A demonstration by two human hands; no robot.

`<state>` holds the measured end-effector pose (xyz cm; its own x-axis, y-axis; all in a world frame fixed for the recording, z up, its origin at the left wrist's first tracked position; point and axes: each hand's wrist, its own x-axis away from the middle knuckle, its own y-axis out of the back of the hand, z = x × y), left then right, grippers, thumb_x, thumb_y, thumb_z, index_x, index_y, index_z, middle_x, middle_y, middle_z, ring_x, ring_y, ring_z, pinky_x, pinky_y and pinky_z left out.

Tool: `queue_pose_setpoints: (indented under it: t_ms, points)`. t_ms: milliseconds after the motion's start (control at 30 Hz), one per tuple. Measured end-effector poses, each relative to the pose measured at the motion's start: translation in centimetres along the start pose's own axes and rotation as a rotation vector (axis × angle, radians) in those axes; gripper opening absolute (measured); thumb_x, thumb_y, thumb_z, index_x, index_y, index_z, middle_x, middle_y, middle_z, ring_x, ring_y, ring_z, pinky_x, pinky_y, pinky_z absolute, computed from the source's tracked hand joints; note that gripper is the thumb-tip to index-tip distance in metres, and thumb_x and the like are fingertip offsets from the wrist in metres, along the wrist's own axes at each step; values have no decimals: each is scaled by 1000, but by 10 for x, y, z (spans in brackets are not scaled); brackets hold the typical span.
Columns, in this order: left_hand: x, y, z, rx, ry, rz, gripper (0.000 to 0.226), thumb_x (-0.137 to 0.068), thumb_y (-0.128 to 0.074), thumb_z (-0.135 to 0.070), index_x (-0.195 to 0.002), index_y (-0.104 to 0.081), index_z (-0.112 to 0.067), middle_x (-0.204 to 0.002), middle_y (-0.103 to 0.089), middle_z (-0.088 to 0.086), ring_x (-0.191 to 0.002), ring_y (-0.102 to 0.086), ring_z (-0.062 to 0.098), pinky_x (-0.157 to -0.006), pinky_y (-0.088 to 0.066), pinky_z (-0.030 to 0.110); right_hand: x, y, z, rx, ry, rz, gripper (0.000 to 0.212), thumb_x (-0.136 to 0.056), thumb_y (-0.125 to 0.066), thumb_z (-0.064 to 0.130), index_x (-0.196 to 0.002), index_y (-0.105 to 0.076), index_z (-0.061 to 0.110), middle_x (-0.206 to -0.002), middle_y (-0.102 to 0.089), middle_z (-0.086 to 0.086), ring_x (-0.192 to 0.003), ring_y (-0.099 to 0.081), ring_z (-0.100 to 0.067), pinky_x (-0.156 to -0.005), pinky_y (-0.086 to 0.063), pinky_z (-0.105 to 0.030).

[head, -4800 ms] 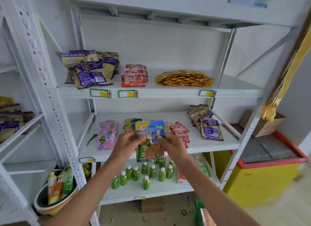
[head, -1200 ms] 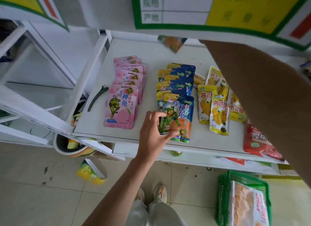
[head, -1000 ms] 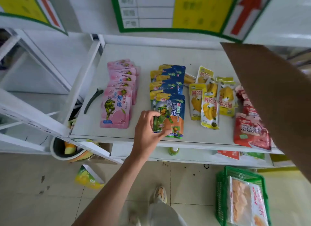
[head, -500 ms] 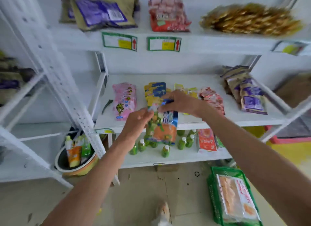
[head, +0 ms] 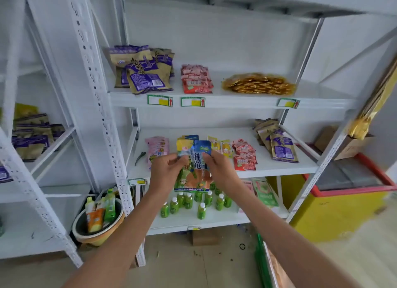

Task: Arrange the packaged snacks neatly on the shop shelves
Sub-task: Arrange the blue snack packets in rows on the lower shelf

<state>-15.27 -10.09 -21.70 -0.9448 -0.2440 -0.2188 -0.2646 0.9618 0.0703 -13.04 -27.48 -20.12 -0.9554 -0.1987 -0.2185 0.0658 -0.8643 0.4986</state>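
Big white shelf rack (head: 214,174) fills the view. The middle shelf is the landmark: bare board along its back and a wide open stretch right of centre, before the purple-brown bags (head: 281,146) at its right edge. Pink packs (head: 158,150) sit near its left edge, yellow packs (head: 221,147) and red packs (head: 243,156) mid-shelf. Just in front of its front lip, both hands hold a blue-and-orange snack pack (head: 194,174) upright: left hand (head: 164,173) fingers pinching its left side, right hand (head: 221,170) fingers gripping its right side. Green bottles (head: 193,202) stand on the shelf below.
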Motion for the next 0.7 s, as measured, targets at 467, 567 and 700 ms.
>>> queue_pose_setpoints:
  t_ms: [467,567,700]
  points:
    - [21,-42,-44,34,70,174,9,-95,-72,-40,-100,-78,-35,-95,-79,-17,-85,-72,-6,-88,-52,30,29,82,-15,-265,0,77,33,-112,-46,29,-106,-59,-1,-93,-61,-34,-81,-71,-48,-49,-53,-27]
    - [21,-55,-43,31,111,209,12,-96,-72,-34,-96,-79,-24,-91,-81,-3,-81,-75,3,-94,-56,35,34,90,-17,-259,28,84,27,-112,-46,28,-108,-62,7,-99,-65,-36,-80,-71,-50,-49,-54,-29]
    - [22,-68,-49,147,164,139,31,-82,-81,-41,-96,-81,-14,-93,-81,6,-86,-76,19,-98,-59,42,40,97,-20,-237,35,108,24,-110,-53,31,-114,-62,9,-94,-77,-14,-74,-75,-22,-49,-54,-26]
